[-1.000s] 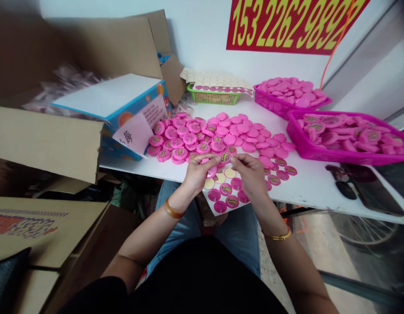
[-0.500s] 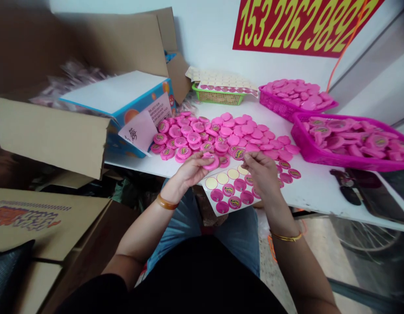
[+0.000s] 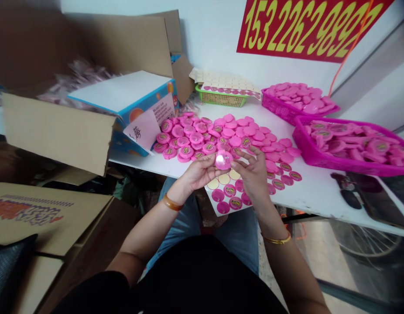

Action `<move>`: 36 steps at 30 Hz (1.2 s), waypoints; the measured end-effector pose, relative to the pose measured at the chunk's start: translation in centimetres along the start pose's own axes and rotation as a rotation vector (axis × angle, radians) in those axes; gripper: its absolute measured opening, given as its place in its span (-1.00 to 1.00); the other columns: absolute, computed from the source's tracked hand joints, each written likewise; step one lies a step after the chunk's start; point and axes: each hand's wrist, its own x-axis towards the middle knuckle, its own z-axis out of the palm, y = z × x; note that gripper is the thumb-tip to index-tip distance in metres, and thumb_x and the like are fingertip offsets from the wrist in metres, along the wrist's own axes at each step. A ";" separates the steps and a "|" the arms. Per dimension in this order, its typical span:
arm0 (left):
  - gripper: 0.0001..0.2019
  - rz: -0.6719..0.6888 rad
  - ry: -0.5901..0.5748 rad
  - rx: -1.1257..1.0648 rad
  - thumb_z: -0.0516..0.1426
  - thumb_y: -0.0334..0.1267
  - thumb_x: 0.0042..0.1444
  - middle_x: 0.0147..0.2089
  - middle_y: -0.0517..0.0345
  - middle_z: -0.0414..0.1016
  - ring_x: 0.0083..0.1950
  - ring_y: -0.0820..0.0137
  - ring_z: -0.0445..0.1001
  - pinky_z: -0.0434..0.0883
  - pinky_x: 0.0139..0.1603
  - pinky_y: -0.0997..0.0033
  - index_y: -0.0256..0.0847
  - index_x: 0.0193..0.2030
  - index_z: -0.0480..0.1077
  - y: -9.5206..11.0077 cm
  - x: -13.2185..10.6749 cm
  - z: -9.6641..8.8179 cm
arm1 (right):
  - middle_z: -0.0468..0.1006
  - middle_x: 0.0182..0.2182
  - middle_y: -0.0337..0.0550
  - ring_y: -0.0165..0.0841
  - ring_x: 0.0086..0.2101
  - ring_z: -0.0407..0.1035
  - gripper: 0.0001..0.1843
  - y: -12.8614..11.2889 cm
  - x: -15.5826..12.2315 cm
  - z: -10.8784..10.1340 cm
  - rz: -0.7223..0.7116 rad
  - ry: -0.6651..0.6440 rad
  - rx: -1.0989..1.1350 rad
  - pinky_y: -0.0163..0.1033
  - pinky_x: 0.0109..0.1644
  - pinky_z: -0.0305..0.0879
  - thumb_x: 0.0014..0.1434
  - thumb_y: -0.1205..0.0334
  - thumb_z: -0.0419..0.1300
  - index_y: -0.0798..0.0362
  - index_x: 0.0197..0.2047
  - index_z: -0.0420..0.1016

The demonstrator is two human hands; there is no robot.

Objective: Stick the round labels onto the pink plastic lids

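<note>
My left hand [image 3: 202, 171] is closed around the left side of a pink round plastic case [image 3: 223, 160], its shiny face turned up with a small pale mark on it. At the right edge of that case are the thumb and a fingertip of my right hand [image 3: 252, 173]; its other fingers are bent above. Below both hands lies a sheet of round stickers [image 3: 228, 197], some spots peeled to bare cream circles. Just beyond them spreads a pile of pink round cases [image 3: 195, 138], several bearing a yellow-and-black label.
Two magenta baskets [image 3: 349, 168] [image 3: 277, 107] of pink pieces stand right. A green basket [image 3: 221, 97] holds sticker sheets at the back. Left are an open carton [image 3: 58, 133] and a blue box [image 3: 123, 144]. A phone [image 3: 377, 196] lies near the right edge.
My right hand has moved from holding a round sticker beside the case to touching the case's right edge. The left hand has shifted slightly right, and the case is tilted face-up toward me.
</note>
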 end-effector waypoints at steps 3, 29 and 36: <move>-0.80 -0.031 -0.034 0.005 0.05 -0.39 0.22 -0.14 -0.10 0.57 -0.12 0.31 0.58 0.47 0.05 0.21 -0.36 -0.11 0.47 0.2 0.1 -0.6 | 0.46 -0.10 -0.20 -0.38 -0.27 0.50 -0.24 0.0 0.7 -0.6 0.067 -0.021 0.017 -0.11 -0.05 0.46 -0.20 0.21 0.44 -0.13 0.02 0.15; -0.80 0.030 -0.002 -0.025 0.02 -0.38 0.23 -0.14 -0.13 0.58 -0.02 0.23 0.56 0.44 0.14 0.06 -0.38 -0.15 0.45 0.0 0.9 -0.3 | 0.61 -0.36 -0.18 -0.36 -0.31 0.46 -0.75 -3.2 2.4 -2.4 0.350 -0.213 0.034 -0.16 -0.15 0.43 -0.22 0.14 0.46 0.02 -0.42 0.60; -0.89 0.016 -0.002 0.005 0.10 -0.42 0.17 -0.12 -0.13 0.57 0.06 0.17 0.52 0.40 0.19 0.02 -0.35 -0.21 0.44 0.0 0.7 -0.4 | 0.59 -0.41 -0.20 -0.39 -0.35 0.43 -0.78 -3.5 2.0 -2.1 0.276 -0.174 -0.047 -0.18 -0.19 0.42 -0.20 0.14 0.45 0.02 -0.44 0.61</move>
